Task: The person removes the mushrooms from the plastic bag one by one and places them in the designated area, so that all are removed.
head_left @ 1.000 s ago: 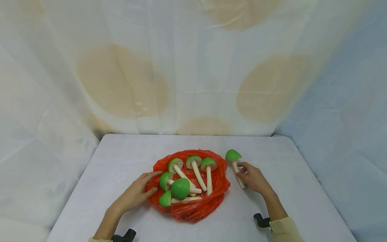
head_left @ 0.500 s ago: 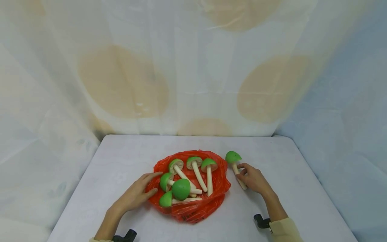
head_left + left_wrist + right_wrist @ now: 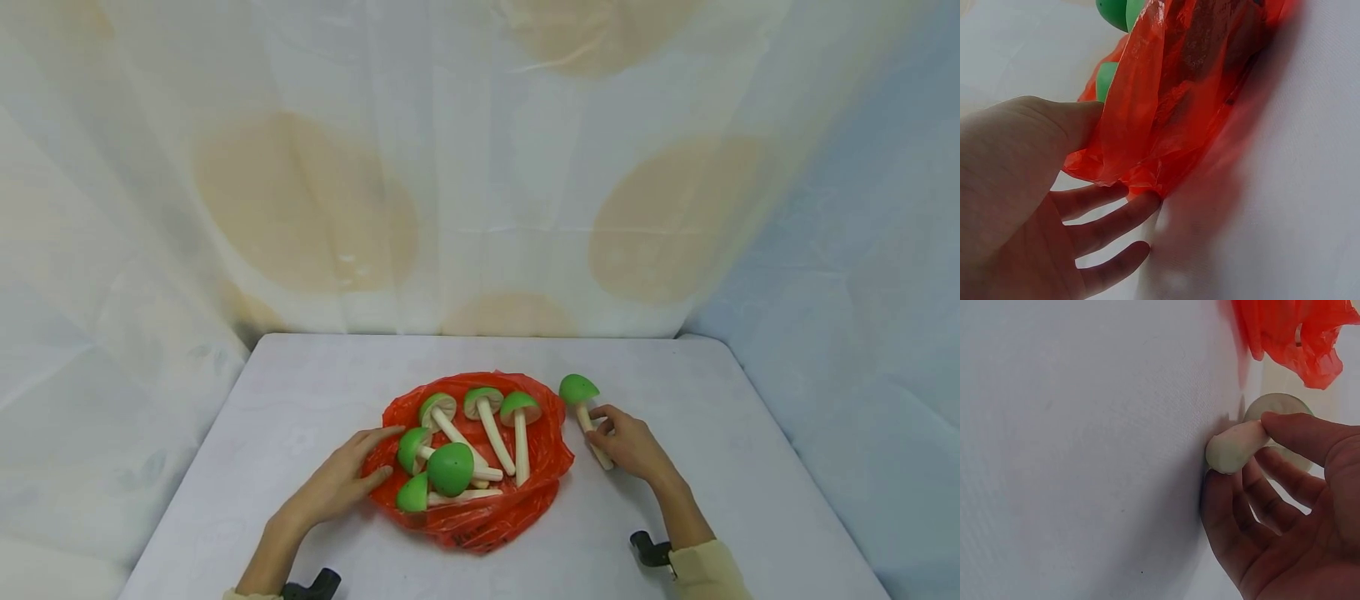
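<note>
A red plastic bag lies with its mouth spread wide on the table, several mushrooms with green caps and pale stems inside, among them a mushroom with its cap facing up. My left hand rests at the bag's left rim, fingers spread and relaxed. In the left wrist view its thumb meets the red film while the other fingers reach beneath. Right of the bag, my right hand holds another mushroom by its stem, thumb on one side and fingers on the other; the stem's end faces the right wrist camera.
A white-covered table carries everything. Hanging sheets with tan circles close off its back, and pale sheets stand on both sides. Black wrist mounts sit at the sleeves.
The foot of the stem in my right hand has shifted slightly to the right. My left hand and the bag stay in place.
</note>
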`<state>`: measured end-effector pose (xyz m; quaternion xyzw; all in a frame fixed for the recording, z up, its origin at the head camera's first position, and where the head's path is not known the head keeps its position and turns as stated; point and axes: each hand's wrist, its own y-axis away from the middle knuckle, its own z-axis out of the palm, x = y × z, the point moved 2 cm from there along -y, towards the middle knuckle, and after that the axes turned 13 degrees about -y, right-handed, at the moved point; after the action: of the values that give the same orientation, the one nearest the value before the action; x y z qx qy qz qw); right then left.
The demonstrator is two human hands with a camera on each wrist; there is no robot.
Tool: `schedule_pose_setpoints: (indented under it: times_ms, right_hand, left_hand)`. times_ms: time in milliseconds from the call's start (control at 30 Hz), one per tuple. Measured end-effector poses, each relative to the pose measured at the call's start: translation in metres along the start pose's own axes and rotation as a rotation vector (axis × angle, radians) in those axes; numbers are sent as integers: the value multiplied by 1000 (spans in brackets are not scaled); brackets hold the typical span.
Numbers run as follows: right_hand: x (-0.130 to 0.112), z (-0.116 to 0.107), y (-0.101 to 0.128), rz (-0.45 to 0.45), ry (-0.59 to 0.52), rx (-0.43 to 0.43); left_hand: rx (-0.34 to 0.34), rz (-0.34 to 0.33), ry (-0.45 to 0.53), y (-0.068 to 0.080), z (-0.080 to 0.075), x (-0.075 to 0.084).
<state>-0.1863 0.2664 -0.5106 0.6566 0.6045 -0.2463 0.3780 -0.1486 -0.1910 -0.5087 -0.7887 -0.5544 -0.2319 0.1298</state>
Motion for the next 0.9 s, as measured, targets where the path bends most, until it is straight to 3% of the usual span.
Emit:
schedule_pose_setpoints:
  times_ms: [900]
  right_hand:
    - [4, 2, -1, 11, -13, 5]
  left_hand:
    - [-3, -6, -16, 1, -1, 2]
